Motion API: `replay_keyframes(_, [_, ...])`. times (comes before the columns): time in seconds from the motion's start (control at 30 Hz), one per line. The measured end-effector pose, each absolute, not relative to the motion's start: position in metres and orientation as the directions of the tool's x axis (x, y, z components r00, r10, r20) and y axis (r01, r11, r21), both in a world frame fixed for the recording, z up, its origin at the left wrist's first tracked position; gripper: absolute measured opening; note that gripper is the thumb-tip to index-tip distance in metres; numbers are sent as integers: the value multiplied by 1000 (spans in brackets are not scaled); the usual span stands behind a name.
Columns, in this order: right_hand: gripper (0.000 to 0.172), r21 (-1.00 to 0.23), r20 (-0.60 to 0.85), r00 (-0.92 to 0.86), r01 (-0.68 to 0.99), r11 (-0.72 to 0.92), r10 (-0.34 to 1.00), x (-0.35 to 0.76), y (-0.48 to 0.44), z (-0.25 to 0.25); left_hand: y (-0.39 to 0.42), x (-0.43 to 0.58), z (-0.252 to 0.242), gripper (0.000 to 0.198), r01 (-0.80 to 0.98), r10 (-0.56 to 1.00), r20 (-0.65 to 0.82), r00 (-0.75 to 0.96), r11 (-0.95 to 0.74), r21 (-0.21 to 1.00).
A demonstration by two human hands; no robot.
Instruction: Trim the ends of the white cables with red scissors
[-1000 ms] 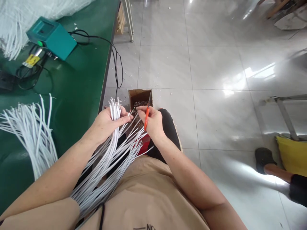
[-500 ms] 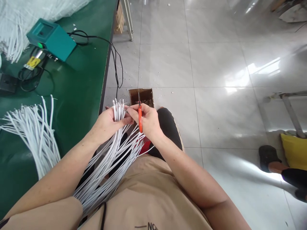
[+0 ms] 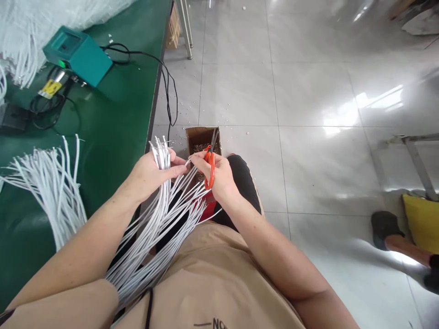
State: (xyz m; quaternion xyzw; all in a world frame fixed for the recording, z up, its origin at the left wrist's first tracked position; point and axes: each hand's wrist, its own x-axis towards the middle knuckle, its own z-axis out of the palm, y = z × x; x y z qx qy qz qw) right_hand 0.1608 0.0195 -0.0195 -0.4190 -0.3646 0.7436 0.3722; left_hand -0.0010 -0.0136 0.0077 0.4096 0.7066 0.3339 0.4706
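My left hand [image 3: 151, 171] is closed round a bundle of white cables [image 3: 163, 194], whose cut ends stick up above the thumb. The rest of the bundle hangs down across my lap. In my right hand [image 3: 219, 176] is a pair of orange-handled scissors [image 3: 211, 171], tucked in the palm with the blades pointing away from me. The thumb and index finger of that hand pinch the tip of a single cable beside my left fingertips. Beneath the hands a cardboard box [image 3: 203, 133] holds small scraps.
On the green table [image 3: 113, 114] at the left lie another cable bundle [image 3: 56, 196], a teal device [image 3: 80, 55] with a black cord, and a plastic-wrapped heap of cables [image 3: 24, 45]. Scraps dot the tiled floor. A person's shoe [image 3: 386, 228] and a yellow object [image 3: 420, 221] are at right.
The scissors have turned in my right hand, so both handle loops and the blades now show more. My left hand has shifted slightly left with the bundle, its ends leaning left.
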Motion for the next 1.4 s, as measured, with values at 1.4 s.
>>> replay_keyframes(1.4, [18, -893, -374, -377, -100, -439, 847, 170, 29, -17, -19, 14, 7, 22, 462, 919, -239, -314, 368, 807])
